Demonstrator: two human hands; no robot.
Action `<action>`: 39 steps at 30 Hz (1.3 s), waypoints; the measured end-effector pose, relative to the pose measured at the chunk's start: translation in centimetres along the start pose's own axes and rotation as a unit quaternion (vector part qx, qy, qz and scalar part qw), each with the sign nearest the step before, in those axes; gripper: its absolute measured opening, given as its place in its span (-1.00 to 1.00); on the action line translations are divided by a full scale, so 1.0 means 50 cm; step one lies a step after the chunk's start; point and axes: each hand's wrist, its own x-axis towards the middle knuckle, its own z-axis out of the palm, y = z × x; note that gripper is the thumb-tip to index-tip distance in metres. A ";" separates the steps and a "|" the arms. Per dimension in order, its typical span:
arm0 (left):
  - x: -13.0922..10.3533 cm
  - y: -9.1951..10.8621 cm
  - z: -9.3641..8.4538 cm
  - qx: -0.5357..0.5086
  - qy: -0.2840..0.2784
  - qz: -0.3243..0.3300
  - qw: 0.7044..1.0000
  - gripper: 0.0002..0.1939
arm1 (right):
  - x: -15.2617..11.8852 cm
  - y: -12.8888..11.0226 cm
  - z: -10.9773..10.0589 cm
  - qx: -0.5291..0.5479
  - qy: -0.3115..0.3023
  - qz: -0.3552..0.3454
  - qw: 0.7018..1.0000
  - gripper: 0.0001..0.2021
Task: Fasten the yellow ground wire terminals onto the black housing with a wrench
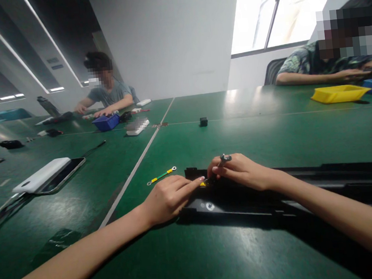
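Note:
My right hand [241,171] is closed around a small metal wrench [225,157], whose open-ended head sticks up above the fingers. Its lower end is hidden by the hand, over the left end of a long black metal channel [235,211]. My left hand [171,195] reaches in from the left, index finger pressed on a yellow-sleeved wire terminal [203,184] inside the channel, close to the right fingertips. Most of that wire is covered. Beyond the left hand, a short green-and-yellow ground wire [161,176] with ring lugs lies on the green table [134,258].
A white power bank and phone [54,176] with cables lie at left. Farther off are a small black cube [203,121], a blue bin [106,122] and a yellow bin [339,94]. Two people sit across the table. The channel extends past the right edge.

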 end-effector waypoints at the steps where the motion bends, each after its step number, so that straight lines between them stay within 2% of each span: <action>1: 0.000 0.000 0.000 0.000 0.001 0.000 1.000 -0.59 | -0.001 0.000 0.000 -0.001 -0.001 -0.003 1.000 -0.61; 24: 0.001 0.001 -0.001 -0.002 -0.002 0.000 1.000 -0.59 | 0.000 0.002 0.001 0.000 0.008 -0.003 1.000 -0.63; 39: 0.002 0.001 -0.001 0.005 0.007 0.002 1.000 -0.58 | 0.002 -0.002 0.001 0.006 0.010 0.024 1.000 -0.59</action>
